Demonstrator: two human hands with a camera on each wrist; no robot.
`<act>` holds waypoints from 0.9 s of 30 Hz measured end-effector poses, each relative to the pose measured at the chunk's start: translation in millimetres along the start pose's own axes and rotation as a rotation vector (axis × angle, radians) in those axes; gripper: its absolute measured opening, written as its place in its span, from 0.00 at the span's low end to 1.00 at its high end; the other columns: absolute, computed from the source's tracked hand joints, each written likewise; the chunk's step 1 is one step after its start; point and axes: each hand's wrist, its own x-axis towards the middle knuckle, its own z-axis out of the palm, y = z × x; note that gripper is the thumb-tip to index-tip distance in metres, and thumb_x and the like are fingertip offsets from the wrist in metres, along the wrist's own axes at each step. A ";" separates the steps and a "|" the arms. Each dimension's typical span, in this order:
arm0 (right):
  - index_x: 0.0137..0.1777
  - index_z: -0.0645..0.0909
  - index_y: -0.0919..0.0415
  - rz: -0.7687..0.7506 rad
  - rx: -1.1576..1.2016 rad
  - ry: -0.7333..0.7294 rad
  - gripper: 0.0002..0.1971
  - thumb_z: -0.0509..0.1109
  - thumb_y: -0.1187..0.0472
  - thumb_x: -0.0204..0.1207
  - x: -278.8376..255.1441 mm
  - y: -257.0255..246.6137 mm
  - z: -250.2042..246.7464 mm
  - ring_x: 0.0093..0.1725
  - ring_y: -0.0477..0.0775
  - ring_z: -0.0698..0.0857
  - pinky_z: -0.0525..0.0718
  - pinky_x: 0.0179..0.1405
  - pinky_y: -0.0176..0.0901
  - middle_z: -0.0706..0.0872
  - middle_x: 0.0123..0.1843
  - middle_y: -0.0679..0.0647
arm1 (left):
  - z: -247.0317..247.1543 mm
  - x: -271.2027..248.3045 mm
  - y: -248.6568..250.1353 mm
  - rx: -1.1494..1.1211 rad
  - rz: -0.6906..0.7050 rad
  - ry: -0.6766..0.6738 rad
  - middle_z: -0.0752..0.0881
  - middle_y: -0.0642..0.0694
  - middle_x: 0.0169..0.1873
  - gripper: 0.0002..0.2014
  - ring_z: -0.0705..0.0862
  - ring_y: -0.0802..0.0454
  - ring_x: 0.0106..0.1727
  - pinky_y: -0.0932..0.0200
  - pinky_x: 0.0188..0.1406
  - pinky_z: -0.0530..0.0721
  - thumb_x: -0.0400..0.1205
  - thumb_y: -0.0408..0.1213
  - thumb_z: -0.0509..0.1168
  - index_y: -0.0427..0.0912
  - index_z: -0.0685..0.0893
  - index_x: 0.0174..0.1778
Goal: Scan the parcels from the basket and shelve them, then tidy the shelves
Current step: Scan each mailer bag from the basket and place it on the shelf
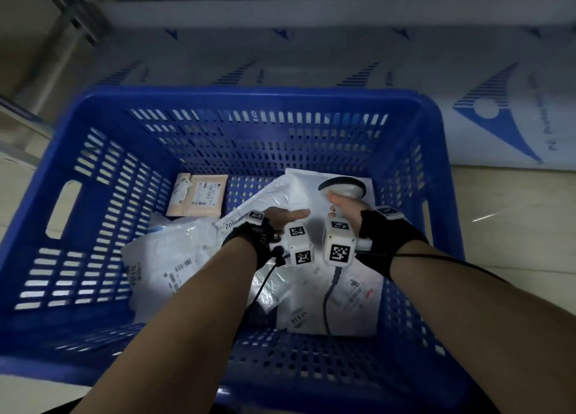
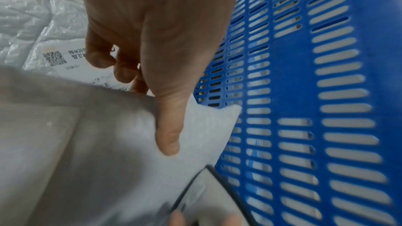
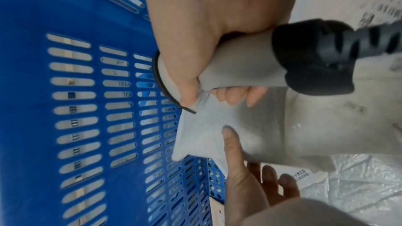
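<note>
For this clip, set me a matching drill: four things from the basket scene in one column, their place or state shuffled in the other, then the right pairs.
Things:
1. scanner
2. tan parcel
3. white flat mailer
4. blue basket

Place or state:
A. lying at the far left of the basket floor
B. pinched at its corner by the left hand
C. gripped by the right hand
D. holding all the parcels

Pairs: 1-C, 2-A, 3-B, 4-D
</note>
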 end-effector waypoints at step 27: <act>0.76 0.71 0.68 -0.391 0.114 0.135 0.51 0.81 0.35 0.59 -185.1 -53.5 -4.4 0.62 0.65 0.84 0.82 0.61 0.52 0.82 0.67 0.62 | -129.7 -306.0 73.7 0.170 1.005 0.480 0.91 0.55 0.32 0.15 0.89 0.64 0.43 0.69 0.49 0.85 0.78 0.16 0.65 0.37 0.80 0.29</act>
